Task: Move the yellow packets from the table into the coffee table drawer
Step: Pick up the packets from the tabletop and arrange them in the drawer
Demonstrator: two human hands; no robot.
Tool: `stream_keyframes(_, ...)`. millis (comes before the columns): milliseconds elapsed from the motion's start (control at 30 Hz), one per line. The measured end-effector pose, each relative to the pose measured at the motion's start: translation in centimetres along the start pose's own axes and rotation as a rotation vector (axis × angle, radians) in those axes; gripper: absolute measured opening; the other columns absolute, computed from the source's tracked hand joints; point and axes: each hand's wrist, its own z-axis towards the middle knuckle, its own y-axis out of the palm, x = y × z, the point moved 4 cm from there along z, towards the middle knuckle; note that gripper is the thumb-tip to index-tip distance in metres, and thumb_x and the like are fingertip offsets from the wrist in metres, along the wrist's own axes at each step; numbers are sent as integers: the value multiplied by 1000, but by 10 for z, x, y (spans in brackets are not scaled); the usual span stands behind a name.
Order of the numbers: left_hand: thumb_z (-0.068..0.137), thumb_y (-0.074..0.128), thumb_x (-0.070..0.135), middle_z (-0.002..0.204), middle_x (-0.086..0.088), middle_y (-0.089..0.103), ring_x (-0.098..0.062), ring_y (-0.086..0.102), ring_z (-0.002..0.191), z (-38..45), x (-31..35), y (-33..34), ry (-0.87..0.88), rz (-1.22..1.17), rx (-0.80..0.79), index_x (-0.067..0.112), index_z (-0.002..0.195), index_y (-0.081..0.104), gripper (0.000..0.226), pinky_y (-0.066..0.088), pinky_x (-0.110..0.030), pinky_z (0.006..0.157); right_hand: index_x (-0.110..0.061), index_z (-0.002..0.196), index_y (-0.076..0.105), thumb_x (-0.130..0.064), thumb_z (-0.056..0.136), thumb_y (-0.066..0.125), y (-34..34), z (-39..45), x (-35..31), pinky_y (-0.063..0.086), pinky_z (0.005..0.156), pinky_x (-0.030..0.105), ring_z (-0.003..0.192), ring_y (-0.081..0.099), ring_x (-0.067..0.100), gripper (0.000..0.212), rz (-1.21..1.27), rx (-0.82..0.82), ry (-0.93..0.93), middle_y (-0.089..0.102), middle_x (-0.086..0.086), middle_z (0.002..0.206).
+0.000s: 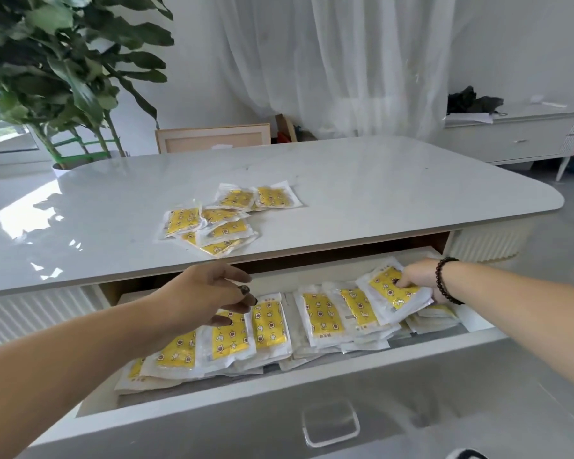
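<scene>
Several yellow packets (227, 220) in clear wrappers lie in a loose pile near the front edge of the white coffee table (378, 187). Below it the drawer (279, 379) is pulled open and holds many more yellow packets (265, 326) in overlapping rows. My right hand (418, 279) reaches into the drawer's right end and pinches a yellow packet (391, 293) that lies tilted on the others. My left hand (209, 293) hovers over the drawer's left half, fingers loosely curled, holding nothing; its fingertips are just above a packet.
The drawer front has a metal handle (330, 425) near me. A large potted plant (63, 77) stands behind the table's left corner. A wooden frame (212, 137) leans behind the table, white curtains hang beyond, and a white sideboard (517, 137) stands at the right.
</scene>
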Motion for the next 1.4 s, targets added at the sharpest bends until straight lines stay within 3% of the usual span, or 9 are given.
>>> stream_keyframes(67, 96, 54, 9, 92, 1, 77, -14, 72, 92, 0, 1, -1, 6, 1, -4, 19, 112, 61, 20, 54, -30, 80, -1, 117, 57, -14, 81, 70, 7, 14, 8, 53, 89, 44, 111, 59, 33, 40, -84, -22, 17, 58, 18, 124)
stream_keyframes(167, 96, 53, 7, 92, 1, 77, -14, 71, 93, 1, 2, -4, 13, -5, 7, 19, 111, 63, 21, 54, -29, 79, -8, 83, 55, -25, 80, 71, 8, 5, 6, 47, 61, 27, 89, 62, 25, 24, -321, -33, -11, 59, 8, 89)
stream_keyframes(433, 96, 51, 5, 93, 0, 77, -15, 71, 94, 0, 2, -5, 27, 7, 0, 18, 109, 65, 23, 53, -30, 81, -12, 79, 56, -33, 81, 68, 6, -13, -5, 32, 45, 23, 58, 47, 12, 24, -572, 139, -147, 53, 0, 71)
stream_keyframes(700, 96, 53, 5, 92, 1, 77, -15, 71, 94, -2, 5, -10, 68, -27, 44, 19, 109, 62, 22, 54, -33, 84, -15, 77, 55, -21, 79, 55, -13, -51, -51, 48, 57, 23, 67, 56, 17, 5, -893, 233, -299, 55, -1, 75)
stream_keyframes(800, 94, 56, 6, 96, 1, 76, -15, 70, 96, 6, 4, -16, 90, -44, 90, 20, 112, 59, 22, 55, -33, 83, -8, 81, 61, -32, 82, 64, -14, -71, -83, 54, 60, 26, 64, 62, 21, 24, -612, -40, -217, 66, 4, 82)
stream_keyframes(867, 93, 58, 7, 102, 4, 72, -15, 67, 100, 14, 4, -20, 121, -9, 153, 20, 116, 57, 26, 56, -32, 83, -7, 85, 66, -32, 81, 66, -6, -83, -104, 56, 68, 29, 68, 67, 22, 26, -511, -92, -279, 71, 7, 89)
stream_keyframes(1067, 93, 56, 17, 119, 5, 58, -16, 58, 98, 46, 12, -49, 231, 244, 487, 20, 124, 53, 31, 47, -26, 69, -8, 92, 72, -19, 80, 58, 21, -94, -176, 55, 75, 29, 93, 64, 23, 22, -358, 252, -724, 70, 7, 100)
stream_keyframes(1233, 94, 52, 32, 140, -7, 40, -26, 33, 130, 78, 6, -70, 164, 428, 622, 18, 136, 42, 46, 34, -37, 101, -13, 112, 55, -25, 86, 56, 58, -68, -202, 47, 89, 33, 111, 51, 23, 29, -263, 305, -771, 52, 6, 120)
stream_keyframes(1400, 88, 47, 57, 154, -4, 26, -24, 15, 144, 115, 0, -72, 130, 544, 585, 23, 148, 28, 71, 21, -42, 115, -16, 127, 46, -38, 88, 56, 73, -30, -215, 42, 97, 36, 124, 38, 26, 45, -193, 414, -749, 41, 8, 130)
